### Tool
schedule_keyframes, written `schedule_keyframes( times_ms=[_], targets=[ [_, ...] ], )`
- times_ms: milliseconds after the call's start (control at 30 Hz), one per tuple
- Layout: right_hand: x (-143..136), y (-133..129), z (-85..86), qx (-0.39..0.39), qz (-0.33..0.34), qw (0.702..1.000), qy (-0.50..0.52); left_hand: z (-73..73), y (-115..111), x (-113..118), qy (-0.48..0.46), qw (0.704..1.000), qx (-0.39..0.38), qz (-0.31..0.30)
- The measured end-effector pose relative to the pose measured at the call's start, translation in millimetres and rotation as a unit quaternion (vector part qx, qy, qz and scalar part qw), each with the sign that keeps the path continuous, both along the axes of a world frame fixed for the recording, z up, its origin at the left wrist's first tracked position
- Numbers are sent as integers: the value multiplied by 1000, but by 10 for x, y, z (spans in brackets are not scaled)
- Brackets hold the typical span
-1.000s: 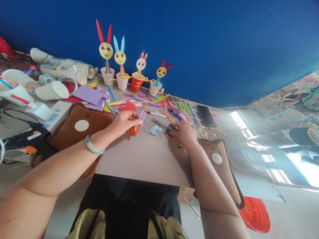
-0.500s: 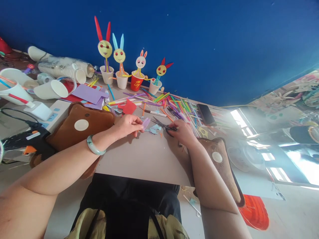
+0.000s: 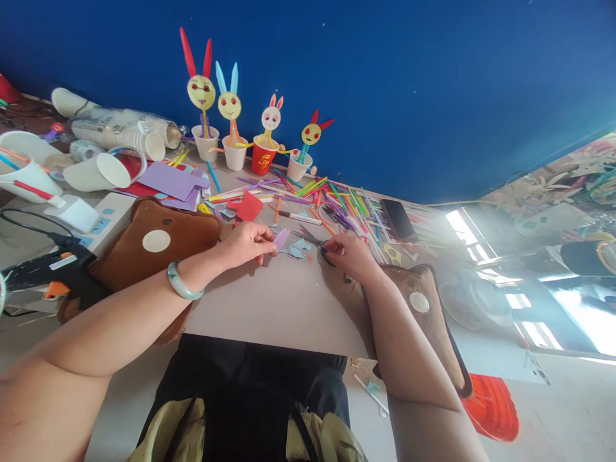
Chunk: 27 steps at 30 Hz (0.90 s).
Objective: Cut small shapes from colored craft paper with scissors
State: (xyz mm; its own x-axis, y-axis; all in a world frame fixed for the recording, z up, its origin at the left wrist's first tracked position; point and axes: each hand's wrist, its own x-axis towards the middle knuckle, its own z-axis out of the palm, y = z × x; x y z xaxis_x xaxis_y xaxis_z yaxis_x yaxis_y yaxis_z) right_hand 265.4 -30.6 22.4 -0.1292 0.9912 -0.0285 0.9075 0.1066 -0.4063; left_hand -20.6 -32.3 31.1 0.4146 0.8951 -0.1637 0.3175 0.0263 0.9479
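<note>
Between the thumb and fingers of my left hand (image 3: 250,244) is a small purple paper piece (image 3: 282,239), pointed at its upper end. My right hand (image 3: 350,254) is closed round the dark handles of a pair of scissors (image 3: 312,237), whose blades point left toward the purple piece without touching it. Light blue paper scraps (image 3: 299,248) lie on the table (image 3: 269,308) between the two hands. Beyond them are a red paper piece (image 3: 246,206) and a white marker (image 3: 303,219).
Rabbit-faced figures stand in cups (image 3: 235,156) along the blue wall. Coloured sticks (image 3: 353,212) and a phone (image 3: 398,219) lie behind my right hand. Brown cushions (image 3: 192,232) flank the table, with a glue gun (image 3: 72,269) and purple card (image 3: 168,181) at left.
The scissors have turned slightly in my right hand, their handles now more hidden by the fingers. My left hand keeps the purple piece in nearly the same place.
</note>
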Motion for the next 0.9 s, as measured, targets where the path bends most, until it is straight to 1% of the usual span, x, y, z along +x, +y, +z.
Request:
schedule_keyframes(
  times_ms=[67,133,200,233,300,367,467,533,600,767,900],
  targets=[
    [-15,-8,28,-10,2,1000,7,-46,5,4,-8,1000,2,-6],
    [-58,-34,60,8,-3,999,40,-108,12,20,-28,1000,-9,-7],
    [-141,-87,85,28,0,994,109,-164,14,42,-48,998,-26,-15],
    [-198,-123,91,26,6,988,153,-186,11,53,-54,998,-33,-24],
    [-329,-206,81,-12,52,973,224,-214,0,70,-52,997,-36,-48],
    [-461,-287,44,-31,91,960,263,-224,-17,77,-38,996,-28,-78],
    [-609,-375,-30,-31,128,952,276,-218,-43,69,-7,992,-3,-124],
    [-662,-412,-63,-23,134,951,276,-212,-53,59,9,990,17,-138],
    [-688,-433,-75,-22,136,951,277,-213,-54,50,24,989,28,-142],
    [-710,-440,-66,-44,141,949,279,-248,-44,34,56,984,21,-165],
    [-730,-439,-89,-29,125,951,281,-265,-50,35,51,988,23,-147]
  ],
)
